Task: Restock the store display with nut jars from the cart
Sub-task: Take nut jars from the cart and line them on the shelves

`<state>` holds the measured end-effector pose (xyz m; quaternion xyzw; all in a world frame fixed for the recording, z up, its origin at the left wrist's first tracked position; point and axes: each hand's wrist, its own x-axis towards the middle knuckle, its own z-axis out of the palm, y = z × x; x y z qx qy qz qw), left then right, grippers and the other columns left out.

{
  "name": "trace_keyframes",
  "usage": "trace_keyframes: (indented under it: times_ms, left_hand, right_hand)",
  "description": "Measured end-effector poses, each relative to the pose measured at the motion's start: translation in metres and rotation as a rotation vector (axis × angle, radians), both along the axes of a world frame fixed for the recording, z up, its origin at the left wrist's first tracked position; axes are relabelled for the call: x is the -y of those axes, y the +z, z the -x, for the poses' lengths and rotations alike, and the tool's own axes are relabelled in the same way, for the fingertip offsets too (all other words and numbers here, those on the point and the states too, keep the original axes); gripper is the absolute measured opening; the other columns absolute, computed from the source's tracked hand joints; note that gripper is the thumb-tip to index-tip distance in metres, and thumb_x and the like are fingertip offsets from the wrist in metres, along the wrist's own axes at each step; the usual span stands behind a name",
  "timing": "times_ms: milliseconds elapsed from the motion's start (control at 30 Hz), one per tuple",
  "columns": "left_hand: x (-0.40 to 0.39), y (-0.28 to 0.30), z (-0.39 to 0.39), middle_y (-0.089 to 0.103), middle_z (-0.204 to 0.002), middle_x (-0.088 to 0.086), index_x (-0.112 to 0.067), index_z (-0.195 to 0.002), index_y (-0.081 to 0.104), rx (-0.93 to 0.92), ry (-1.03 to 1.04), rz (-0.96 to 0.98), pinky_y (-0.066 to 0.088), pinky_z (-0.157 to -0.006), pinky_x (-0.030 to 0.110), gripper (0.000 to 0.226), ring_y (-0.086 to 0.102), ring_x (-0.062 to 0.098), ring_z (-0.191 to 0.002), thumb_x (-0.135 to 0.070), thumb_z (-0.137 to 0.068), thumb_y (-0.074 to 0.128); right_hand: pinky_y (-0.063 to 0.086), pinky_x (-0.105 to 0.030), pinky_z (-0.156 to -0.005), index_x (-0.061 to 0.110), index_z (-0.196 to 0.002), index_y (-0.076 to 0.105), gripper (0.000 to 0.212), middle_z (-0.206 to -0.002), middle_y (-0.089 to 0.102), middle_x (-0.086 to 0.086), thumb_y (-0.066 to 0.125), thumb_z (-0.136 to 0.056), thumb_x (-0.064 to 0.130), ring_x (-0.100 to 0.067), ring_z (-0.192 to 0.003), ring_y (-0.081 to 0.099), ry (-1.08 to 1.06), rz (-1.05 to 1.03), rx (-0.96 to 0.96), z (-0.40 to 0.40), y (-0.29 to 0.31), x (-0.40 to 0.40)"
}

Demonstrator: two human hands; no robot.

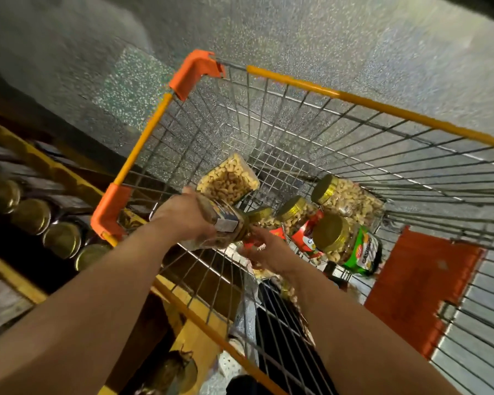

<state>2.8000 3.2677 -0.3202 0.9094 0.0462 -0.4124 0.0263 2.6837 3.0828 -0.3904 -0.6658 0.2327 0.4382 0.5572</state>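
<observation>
A wire shopping cart [297, 81] with yellow rails and orange corners stands on the floor. Inside it lie several clear cashew jars with gold lids. My left hand [186, 215] grips one jar [226, 195] on its side, bottom end pointing away, its lid toward my right hand. My right hand [264, 249] reaches down into the cart and curls around a red-labelled jar [268, 229] beneath it. A green-labelled jar [351, 246] and two more jars [345, 198] [300, 220] lie to the right.
On the left runs a yellow display shelf [49, 169] holding a row of gold-lidded jars [32, 215]. An orange child-seat flap [419, 280] hangs at the cart's near right. Speckled grey floor [297, 29] lies beyond the cart.
</observation>
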Motion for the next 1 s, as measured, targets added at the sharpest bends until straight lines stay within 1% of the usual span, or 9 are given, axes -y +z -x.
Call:
trace_keyframes:
  times_ms: [100, 233, 300, 367, 467, 633, 700, 833, 1000]
  left_hand:
    - [0.005, 0.032, 0.005, 0.062, -0.108, 0.006, -0.012, -0.126, 0.037, 0.062, 0.051, 0.061, 0.054, -0.089, 0.037, 0.091, 0.063, 0.03, -0.105, -0.046, -0.062, 0.092]
    - [0.013, 0.08, 0.023, 0.063, -0.112, 0.006, -0.013, -0.126, 0.038, 0.144, 0.122, 0.178, 0.052, -0.084, 0.035, 0.095, 0.063, 0.029, -0.107, -0.047, -0.056, 0.093]
    - [0.014, 0.11, 0.041, 0.062, -0.108, 0.002, -0.014, -0.122, 0.038, 0.2, 0.145, 0.246, 0.051, -0.08, 0.033, 0.092, 0.061, 0.024, -0.099, -0.047, -0.056, 0.093]
    - [0.013, 0.138, 0.062, 0.061, -0.11, 0.001, -0.013, -0.128, 0.037, 0.262, 0.141, 0.307, 0.052, -0.081, 0.033, 0.099, 0.061, 0.022, -0.097, -0.05, -0.054, 0.092]
    - [0.007, 0.178, 0.101, 0.058, -0.123, 0.006, -0.015, -0.142, 0.031, 0.365, 0.124, 0.345, 0.05, -0.088, 0.033, 0.113, 0.061, 0.028, -0.112, -0.052, -0.053, 0.09]
    - [-0.016, 0.247, 0.185, 0.05, -0.135, 0.01, -0.017, -0.143, 0.032, 0.56, 0.13, 0.442, 0.048, -0.101, 0.038, 0.109, 0.054, 0.029, -0.125, -0.048, -0.057, 0.09]
    - [-0.03, 0.274, 0.225, 0.047, -0.138, 0.011, -0.014, -0.145, 0.03, 0.627, 0.125, 0.469, 0.044, -0.102, 0.036, 0.11, 0.051, 0.029, -0.129, -0.049, -0.059, 0.09]
    - [-0.059, 0.315, 0.299, 0.047, -0.136, 0.012, -0.013, -0.142, 0.031, 0.722, 0.152, 0.537, 0.044, -0.106, 0.039, 0.111, 0.05, 0.03, -0.128, -0.052, -0.058, 0.091]
    - [-0.095, 0.354, 0.376, 0.052, -0.133, 0.004, -0.015, -0.14, 0.036, 0.78, 0.199, 0.647, 0.045, -0.1, 0.031, 0.108, 0.052, 0.021, -0.125, -0.061, -0.059, 0.091]
  right_hand:
    - [0.056, -0.049, -0.097, 0.029, -0.137, 0.049, 0.056, -0.123, 0.061, 0.008, 0.071, -0.09, 0.051, -0.026, -0.115, 0.063, -0.102, 0.006, 0.007, 0.001, 0.028, 0.003]
    - [0.044, -0.06, -0.109, 0.035, -0.156, 0.031, 0.106, -0.157, 0.042, 0.001, 0.058, -0.068, 0.089, -0.031, -0.133, 0.054, -0.244, -0.015, 0.0, 0.006, 0.063, 0.001]
    - [0.053, -0.056, -0.1, 0.034, -0.159, 0.024, 0.113, -0.158, 0.043, -0.002, 0.056, -0.065, 0.09, -0.026, -0.116, 0.067, -0.375, -0.055, 0.009, 0.013, 0.091, 0.0]
    - [0.063, -0.048, -0.076, 0.032, -0.159, 0.024, 0.133, -0.153, 0.048, -0.009, 0.062, -0.049, 0.096, -0.025, -0.103, 0.073, -0.504, -0.142, -0.008, 0.019, 0.121, -0.005]
    - [0.062, -0.046, -0.064, 0.032, -0.159, 0.024, 0.153, -0.155, 0.045, -0.012, 0.072, -0.028, 0.095, -0.036, -0.106, 0.071, -0.65, -0.243, 0.006, 0.034, 0.163, -0.017]
    - [0.059, -0.062, -0.08, 0.033, -0.144, 0.042, 0.102, -0.146, 0.055, -0.003, 0.078, -0.061, 0.079, -0.041, -0.119, 0.064, -0.711, -0.33, 0.208, 0.091, 0.232, -0.043]
    - [0.055, -0.068, -0.087, 0.036, -0.144, 0.04, 0.102, -0.145, 0.058, -0.005, 0.084, -0.06, 0.073, -0.038, -0.12, 0.064, -0.718, -0.358, 0.266, 0.12, 0.26, -0.057]
    - [0.06, -0.058, -0.08, 0.033, -0.141, 0.032, 0.113, -0.133, 0.067, -0.011, 0.092, -0.05, 0.063, -0.036, -0.106, 0.072, -0.697, -0.386, 0.367, 0.176, 0.317, -0.085]
    - [0.052, -0.071, -0.088, 0.027, -0.115, 0.052, 0.034, -0.116, 0.072, -0.016, 0.073, -0.091, 0.038, -0.04, -0.1, 0.073, -0.631, -0.367, 0.501, 0.241, 0.374, -0.109]
